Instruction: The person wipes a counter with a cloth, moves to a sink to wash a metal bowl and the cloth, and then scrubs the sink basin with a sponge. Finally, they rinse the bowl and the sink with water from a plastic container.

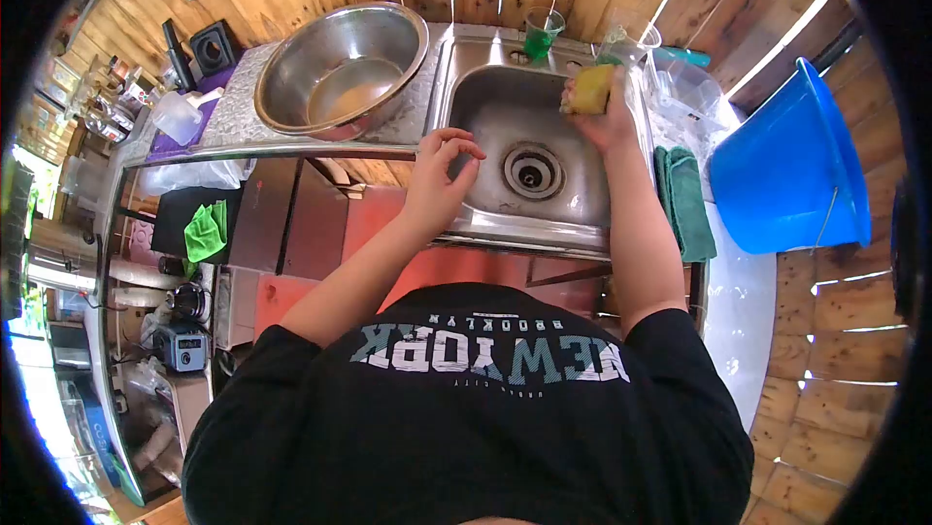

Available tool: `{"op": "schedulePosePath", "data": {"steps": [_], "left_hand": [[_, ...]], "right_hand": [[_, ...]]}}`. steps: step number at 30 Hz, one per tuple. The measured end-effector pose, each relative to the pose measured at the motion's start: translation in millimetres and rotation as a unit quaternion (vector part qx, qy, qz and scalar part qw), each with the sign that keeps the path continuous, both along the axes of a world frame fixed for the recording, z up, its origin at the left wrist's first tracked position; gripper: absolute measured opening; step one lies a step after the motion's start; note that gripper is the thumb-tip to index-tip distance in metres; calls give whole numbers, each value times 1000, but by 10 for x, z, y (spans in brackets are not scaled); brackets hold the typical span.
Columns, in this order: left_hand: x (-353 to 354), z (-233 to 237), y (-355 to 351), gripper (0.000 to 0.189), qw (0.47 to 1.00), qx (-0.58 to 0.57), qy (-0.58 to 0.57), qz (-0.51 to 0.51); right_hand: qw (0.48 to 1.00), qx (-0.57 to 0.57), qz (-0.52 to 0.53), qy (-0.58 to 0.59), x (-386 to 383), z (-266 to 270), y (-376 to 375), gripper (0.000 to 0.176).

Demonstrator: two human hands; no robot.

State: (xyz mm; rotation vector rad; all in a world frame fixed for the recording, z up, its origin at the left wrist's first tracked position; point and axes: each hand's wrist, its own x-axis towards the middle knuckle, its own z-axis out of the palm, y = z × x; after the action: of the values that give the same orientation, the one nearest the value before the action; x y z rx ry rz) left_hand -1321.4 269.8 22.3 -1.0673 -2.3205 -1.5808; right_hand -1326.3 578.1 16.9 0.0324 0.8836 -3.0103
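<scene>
My right hand [614, 123] is closed around a yellow sponge [588, 90] at the upper right of the metal sink [495, 117]. Over the sink's left rim hovers my left hand [445, 173], its fingers loosely bent, with a gap between thumb and forefinger and nothing in it. The round drain [533, 171] shows at the bottom of the basin. Behind the sink stands a clear cup with green liquid [540, 37]. Another clear cup [626, 37] is just beyond my right hand, partly hidden by the sponge.
A large metal basin [291, 59] holding some water sits on the counter to the left. At the right are a folded green cloth [684, 204], a clear plastic container [691, 88] and a big blue bucket [791, 170]. A bright green cloth [206, 232] lies on the lower left.
</scene>
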Motion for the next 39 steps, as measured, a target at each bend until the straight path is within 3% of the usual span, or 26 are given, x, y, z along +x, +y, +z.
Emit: {"op": "schedulePosePath", "data": {"steps": [2, 3, 5, 7, 10, 13, 16, 19, 23, 26, 29, 32, 35, 38, 39], "left_hand": [[17, 10, -4, 9, 1000, -16, 7, 0], [23, 15, -5, 9, 1000, -24, 11, 0], [17, 3, -3, 8, 1000, -12, 14, 1], [2, -2, -11, 7, 1000, 0, 4, 3], [-13, -18, -14, 7, 999, 32, -42, 3], [-54, -65, -41, 7, 993, 73, -92, 8], [-95, -59, -120, 10, 991, 58, -112, 33], [-51, -78, -203, 13, 992, -61, 0, 107], [-55, -88, -184, 15, 992, -36, -10, 118], [-125, -173, -198, 17, 994, -30, -44, 93], [-155, -201, -217, 18, 991, -13, -89, 97], [-181, -187, -196, 19, 990, 8, -99, 102], [-127, -151, -212, 19, 989, -2, -110, 97], [-164, -190, -235, 20, 989, 8, -111, 95], [-180, -198, -239, 20, 990, 3, -110, 93]], "right_hand": [[995, 86, 20, 49, -34, -98, 64, 34], [980, 187, -40, 58, -5, -47, -63, 34], [948, 289, -130, 10, 4, -27, -165, 34], [931, 295, -187, -100, -41, -37, -164, 34], [886, 383, -212, -150, -91, -256, 64, 35], [734, 627, -206, -160, -133, -356, 165, 32], [510, 800, -270, -165, -58, -313, -14, 27], [423, 842, -290, -167, -1, -396, -26, 33], [265, 932, -87, -230, 103, -428, -164, 44], [181, 958, -32, -221, 232, -825, -223, 45], [148, 971, 98, -157, 130, -1030, -138, 42], [404, 875, 76, -255, -9, -797, -173, 40], [320, 945, -46, -55, -385, -1084, -451, 37], [487, 871, -70, 18, -410, -1013, -597, 23], [452, 891, -4, -45, -396, -1030, -436, 22]]}}
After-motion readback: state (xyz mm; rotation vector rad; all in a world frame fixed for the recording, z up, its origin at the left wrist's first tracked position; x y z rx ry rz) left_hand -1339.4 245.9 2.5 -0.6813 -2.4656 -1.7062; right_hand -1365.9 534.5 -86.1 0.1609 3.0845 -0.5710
